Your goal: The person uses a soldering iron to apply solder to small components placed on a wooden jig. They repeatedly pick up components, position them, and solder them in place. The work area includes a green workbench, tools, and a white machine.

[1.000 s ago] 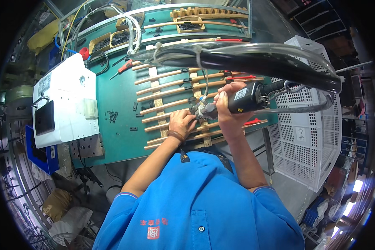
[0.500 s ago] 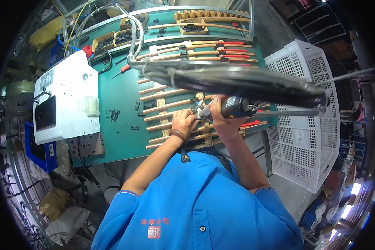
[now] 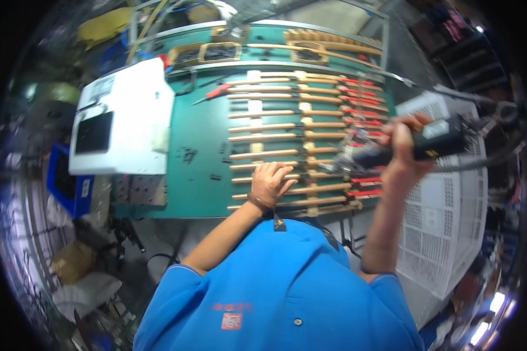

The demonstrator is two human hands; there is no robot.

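My right hand (image 3: 405,149) grips a black handheld power tool (image 3: 421,142), raised over the right side of the bench; its front end is blurred by motion. Several wooden rods (image 3: 263,137) lie in parallel rows across the bench, each with a small black fitting near the middle and a red piece (image 3: 363,193) toward the right end. Over the near rods rests my left hand (image 3: 269,182), thumb and fingers apart, touching one rod from above. A brown bracelet (image 3: 260,202) circles the left wrist.
The green bench top (image 3: 208,140) holds a white machine cover (image 3: 123,111), a red-handled screwdriver (image 3: 215,92), small black parts (image 3: 187,155) and cardboard boxes (image 3: 219,52) of black pieces. A white perforated crate (image 3: 436,222) stands at the right. A blue bin (image 3: 70,184) sits at the left.
My right hand has lifted the power tool away to the right from beside my left hand. A dark hanging cable bundle has swung to the right, uncovering the rods.
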